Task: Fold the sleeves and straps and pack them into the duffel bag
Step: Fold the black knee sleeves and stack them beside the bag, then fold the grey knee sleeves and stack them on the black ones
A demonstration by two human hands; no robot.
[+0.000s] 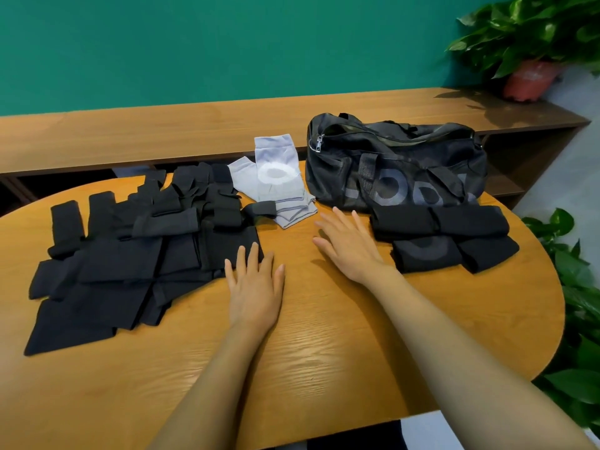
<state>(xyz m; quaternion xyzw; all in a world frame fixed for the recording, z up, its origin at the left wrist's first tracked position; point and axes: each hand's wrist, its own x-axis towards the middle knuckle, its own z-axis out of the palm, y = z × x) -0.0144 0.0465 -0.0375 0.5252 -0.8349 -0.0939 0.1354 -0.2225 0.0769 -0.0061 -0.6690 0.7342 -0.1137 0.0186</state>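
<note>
Lying leftmost, black sleeve-and-strap pile (130,254); my left hand (255,287), fingers spread, touches its right edge. Beyond, grey sleeves (276,186). My right hand (350,248), fingers spread flat, sits just beside folded black sleeves (444,235); duffel bag (396,164) behind them, its grey lettering unreadable.

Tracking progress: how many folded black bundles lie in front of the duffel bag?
4: back-left bundle and back-right bundle against the duffel bag; front-left bundle and front-right bundle nearer. Others may hide underneath.

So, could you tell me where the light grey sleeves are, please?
In the head view, the light grey sleeves lie far-centre on the table, between the black pile on the left and the duffel bag on the right.
</note>
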